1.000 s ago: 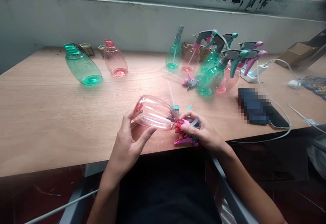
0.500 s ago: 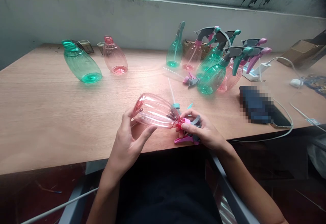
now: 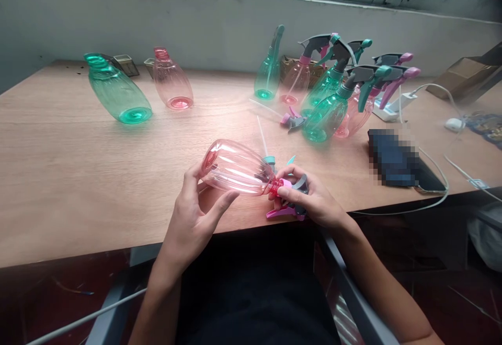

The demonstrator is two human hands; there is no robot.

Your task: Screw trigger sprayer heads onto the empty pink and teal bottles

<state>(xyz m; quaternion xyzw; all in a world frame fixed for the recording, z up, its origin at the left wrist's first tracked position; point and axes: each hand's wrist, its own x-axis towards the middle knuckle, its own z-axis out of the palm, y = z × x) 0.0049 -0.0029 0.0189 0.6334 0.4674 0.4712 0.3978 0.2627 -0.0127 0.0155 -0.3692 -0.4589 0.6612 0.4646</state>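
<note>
A clear pink bottle (image 3: 235, 170) lies on its side in the air above the table's front edge, its neck pointing right. Its base end rests in my left hand (image 3: 198, 211), fingers behind it and thumb along the underside. My right hand (image 3: 308, 198) pinches the pink collar of a grey and pink spray head (image 3: 300, 204) at the bottle's neck. The trigger hangs below the fingers. Behind the bottle's neck lies a teal and grey spray head (image 3: 269, 161) with its thin tube pointing away, partly hidden.
Open green (image 3: 120, 91) and pink (image 3: 173, 81) bottles stand at the back left. Several bottles with spray heads (image 3: 325, 117) are grouped at the back right, a loose pink spray head (image 3: 292, 121) beside them. A phone (image 3: 429, 175), a white cable and a power strip (image 3: 388, 111) lie right.
The whole scene has shifted slightly up and left in view. Both hands keep the same hold on the bottle and spray head, with little visible movement between them.
</note>
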